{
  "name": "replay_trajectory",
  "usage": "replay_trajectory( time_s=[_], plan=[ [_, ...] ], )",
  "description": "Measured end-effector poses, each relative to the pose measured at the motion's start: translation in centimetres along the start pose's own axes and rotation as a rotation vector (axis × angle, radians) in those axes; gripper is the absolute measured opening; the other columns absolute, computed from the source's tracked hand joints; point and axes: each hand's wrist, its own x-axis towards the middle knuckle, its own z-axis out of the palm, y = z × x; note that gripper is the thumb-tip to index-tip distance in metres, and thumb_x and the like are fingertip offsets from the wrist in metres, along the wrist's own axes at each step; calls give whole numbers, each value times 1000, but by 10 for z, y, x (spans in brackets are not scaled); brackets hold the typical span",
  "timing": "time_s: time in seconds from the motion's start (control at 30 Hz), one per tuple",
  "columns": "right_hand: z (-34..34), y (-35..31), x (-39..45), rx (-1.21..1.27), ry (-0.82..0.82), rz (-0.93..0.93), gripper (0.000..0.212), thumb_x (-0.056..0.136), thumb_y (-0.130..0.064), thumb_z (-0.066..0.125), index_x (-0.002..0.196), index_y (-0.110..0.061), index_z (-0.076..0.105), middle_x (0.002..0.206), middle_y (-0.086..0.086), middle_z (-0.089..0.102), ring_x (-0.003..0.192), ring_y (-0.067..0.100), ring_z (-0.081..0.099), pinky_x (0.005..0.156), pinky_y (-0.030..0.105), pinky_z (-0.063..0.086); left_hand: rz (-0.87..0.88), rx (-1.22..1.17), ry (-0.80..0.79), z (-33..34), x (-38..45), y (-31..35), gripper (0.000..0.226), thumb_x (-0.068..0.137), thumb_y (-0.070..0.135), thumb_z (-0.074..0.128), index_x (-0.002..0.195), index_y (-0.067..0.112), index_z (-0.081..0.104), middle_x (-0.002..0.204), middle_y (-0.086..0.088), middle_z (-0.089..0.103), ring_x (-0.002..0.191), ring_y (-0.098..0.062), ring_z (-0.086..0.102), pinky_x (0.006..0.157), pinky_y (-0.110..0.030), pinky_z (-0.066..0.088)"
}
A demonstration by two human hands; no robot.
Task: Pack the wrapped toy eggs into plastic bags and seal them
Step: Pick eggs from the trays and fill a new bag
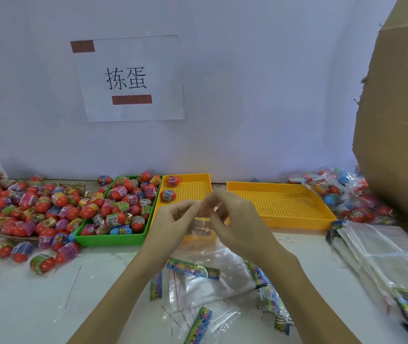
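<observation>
The left hand (173, 218) and right hand (230, 214) are both pinching one clear plastic bag (201, 223) with curled fingers, above the yellow tray (185, 178); wrapped toy eggs (121, 207) are filling the green tray (110, 240).

"拣蛋" on wall sign (128, 79)

Glossy clear plastic bags (205, 281) (crinkled); perforated matt plastic trays (282, 202); rough brown cardboard box (396, 120); smooth white tabletop (24, 306).

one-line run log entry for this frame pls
stage: opening bag | left hand: pinches clear plastic bag | right hand: pinches same bag | left yellow tray: two eggs | green tray: full of eggs
</observation>
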Motion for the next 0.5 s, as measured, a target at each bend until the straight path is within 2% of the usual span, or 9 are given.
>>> replay_trajectory(
  time_s=[0.07,0.13,0.2,0.3,0.5],
  plan=[
    [2,0,1,-21,63,38,11,96,-14,71,103,-20,65,105,-8,54,74,4,62,68,16,53,-29,9,23,-1,1,1,25,108,24,58,108,21,83,107,-19,78,94,-35,78,83,-44,66],
    [3,3,2,-64,96,70,15,95,-20,74,110,-19,69,108,-6,54,75,5,62,70,18,55,-63,-28,-8,-1,1,2,28,107,33,57,107,22,83,106,-10,80,89,-27,80,80,-36,66],
    [4,4,1,-103,88,99,18,95,-22,74,113,-20,72,107,-5,57,75,5,60,70,15,53,-87,-76,-68,1,1,4,29,104,41,61,108,22,82,108,-8,81,91,-26,80,74,-28,64],
    [4,4,0,-122,80,120,16,96,-25,73,111,-21,76,109,-4,59,75,4,58,70,13,50,-52,-44,-87,0,1,0,23,101,31,66,112,16,80,108,-11,80,97,-30,79,76,-28,64],
    [5,2,-1,-128,89,134,21,99,-27,69,118,-22,76,107,-2,61,84,8,58,73,17,50,-85,-37,-92,0,3,-4,28,110,14,52,110,7,78,106,-15,79,96,-35,79,75,-34,64]
  ],
)
